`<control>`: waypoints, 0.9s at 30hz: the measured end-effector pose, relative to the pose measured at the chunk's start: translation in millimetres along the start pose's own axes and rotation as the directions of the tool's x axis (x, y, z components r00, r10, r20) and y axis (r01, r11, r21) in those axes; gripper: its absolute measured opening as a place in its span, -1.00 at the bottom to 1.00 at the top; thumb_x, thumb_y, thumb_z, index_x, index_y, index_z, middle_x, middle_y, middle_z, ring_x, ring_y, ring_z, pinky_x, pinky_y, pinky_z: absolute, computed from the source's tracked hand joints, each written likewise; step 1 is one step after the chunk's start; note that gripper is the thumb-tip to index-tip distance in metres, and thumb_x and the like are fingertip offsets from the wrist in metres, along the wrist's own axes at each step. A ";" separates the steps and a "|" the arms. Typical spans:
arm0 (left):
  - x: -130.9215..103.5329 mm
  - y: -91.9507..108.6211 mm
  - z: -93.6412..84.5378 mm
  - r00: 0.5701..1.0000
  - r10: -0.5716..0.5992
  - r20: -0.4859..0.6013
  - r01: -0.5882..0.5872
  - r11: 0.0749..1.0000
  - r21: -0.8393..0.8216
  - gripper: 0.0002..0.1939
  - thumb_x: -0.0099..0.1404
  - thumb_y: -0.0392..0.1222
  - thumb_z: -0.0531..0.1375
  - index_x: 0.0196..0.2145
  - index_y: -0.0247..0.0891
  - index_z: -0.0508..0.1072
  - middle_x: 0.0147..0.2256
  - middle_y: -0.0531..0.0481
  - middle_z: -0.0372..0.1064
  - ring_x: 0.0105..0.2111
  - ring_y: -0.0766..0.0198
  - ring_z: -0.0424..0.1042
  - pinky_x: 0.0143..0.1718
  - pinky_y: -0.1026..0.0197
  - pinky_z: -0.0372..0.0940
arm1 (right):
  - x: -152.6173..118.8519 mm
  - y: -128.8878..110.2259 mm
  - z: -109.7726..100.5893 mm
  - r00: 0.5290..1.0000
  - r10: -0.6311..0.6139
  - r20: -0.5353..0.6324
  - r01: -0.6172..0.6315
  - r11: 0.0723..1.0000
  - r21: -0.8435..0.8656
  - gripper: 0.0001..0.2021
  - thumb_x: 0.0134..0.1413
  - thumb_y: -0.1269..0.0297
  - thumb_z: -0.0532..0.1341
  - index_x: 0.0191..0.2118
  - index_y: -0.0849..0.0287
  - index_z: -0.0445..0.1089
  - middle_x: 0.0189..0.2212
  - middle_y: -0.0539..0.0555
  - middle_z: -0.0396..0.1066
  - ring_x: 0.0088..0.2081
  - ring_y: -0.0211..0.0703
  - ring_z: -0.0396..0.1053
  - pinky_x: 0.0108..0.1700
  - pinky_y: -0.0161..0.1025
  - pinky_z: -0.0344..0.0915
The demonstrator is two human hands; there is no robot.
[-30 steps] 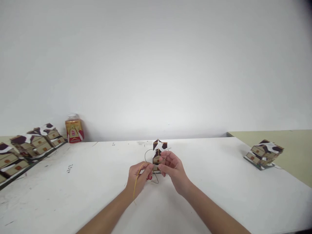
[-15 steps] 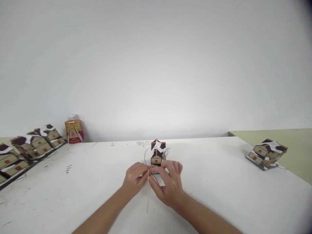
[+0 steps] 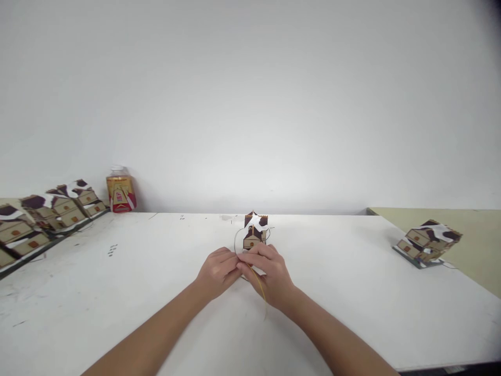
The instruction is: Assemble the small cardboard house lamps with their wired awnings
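Note:
Both my hands meet fingertip to fingertip just in front of a small model house with a dark brown, white-patched roof. My left hand is closed, pinching at a thin dark wire that loops up beside the house. My right hand is closed too, its thumb and index finger pinched on a thin yellow string whose free end hangs over the thumb side. Where wire and string meet is hidden between the fingertips. The lower front of the house is partly covered by my right hand.
More model houses stand in a row along the left edge of the white table. A bottle with a red and gold label stands at the back left, by the wall. Another model house with a trailing wire sits at the right edge.
The yellow string's free end has swung from hanging straight down to slanting right across my right hand. My fingertips have drawn closer together. The view has tilted slightly.

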State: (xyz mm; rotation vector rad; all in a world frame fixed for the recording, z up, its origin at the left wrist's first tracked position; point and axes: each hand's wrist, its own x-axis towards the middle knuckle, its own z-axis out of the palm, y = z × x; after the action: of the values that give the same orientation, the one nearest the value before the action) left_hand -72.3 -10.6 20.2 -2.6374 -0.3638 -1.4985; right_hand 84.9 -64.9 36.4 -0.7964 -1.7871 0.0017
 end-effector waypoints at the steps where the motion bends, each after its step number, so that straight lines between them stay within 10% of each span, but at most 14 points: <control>1: 0.2 0.6 0.5 1.000 0.012 -0.011 -0.012 1.000 -0.003 -0.82 0.32 -0.33 0.06 -0.45 -0.24 0.32 -0.61 0.11 0.30 -0.59 0.41 0.27 -0.50 0.29 0.25 | 0.3 0.7 0.4 1.000 -0.002 0.018 0.000 0.997 0.075 -0.86 0.16 0.37 0.17 -0.19 0.15 0.46 -0.43 0.04 0.36 -0.42 -0.29 0.31 -0.37 -0.29 0.22; 10: -2.2 -1.2 1.7 0.994 0.049 0.102 -0.041 0.996 -0.078 -0.84 0.35 -0.26 0.02 -0.36 -0.25 0.36 -0.53 0.05 0.44 -0.54 0.37 0.40 -0.44 0.27 0.32 | 8.5 3.4 -14.3 0.950 0.093 0.298 -0.184 0.938 0.293 -0.91 0.08 0.24 0.25 -0.40 0.07 0.47 -0.55 -0.02 0.39 -0.50 -0.28 0.23 -0.46 -0.31 0.22; 27: 0.4 -2.1 5.8 0.983 -0.007 0.184 0.023 0.996 -0.084 -0.84 0.31 -0.31 0.06 -0.28 -0.21 0.44 -0.44 0.06 0.51 -0.48 0.37 0.45 -0.38 0.29 0.32 | 8.0 14.2 -14.6 0.965 0.053 0.258 -0.126 0.953 0.276 -0.88 0.09 0.24 0.20 -0.38 0.09 0.47 -0.65 -0.10 0.11 -0.55 -0.32 0.10 -0.49 -0.36 0.12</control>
State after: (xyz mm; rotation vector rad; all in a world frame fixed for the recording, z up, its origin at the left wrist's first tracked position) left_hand -67.9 -7.4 17.4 -2.8562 -0.3406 -1.3061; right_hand 103.3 -55.3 43.3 -0.6851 -1.9254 0.4335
